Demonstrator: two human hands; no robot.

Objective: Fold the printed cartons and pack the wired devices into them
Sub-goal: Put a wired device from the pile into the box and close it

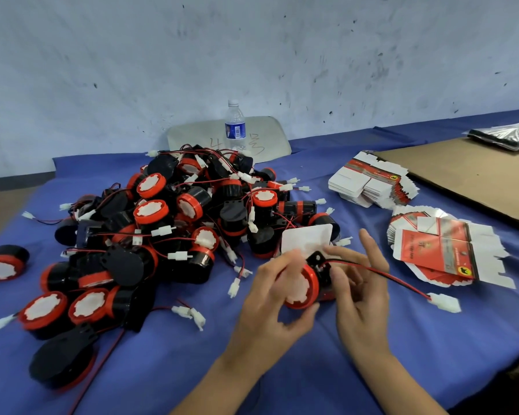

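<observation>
On blue table cloth (192, 369), below scuffed white wall (252, 55): left hand (270, 298), right hand (360, 283) both gripping wired device (304, 286).

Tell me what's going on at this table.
A person is packing. Both hands hold one wired device over the blue table: the left hand grips its red front, the right hand its black back, with a white carton flap just behind it. Its wire trails right to a white connector. A big pile of devices lies on the left, and flat printed cartons are stacked on the right.
</observation>
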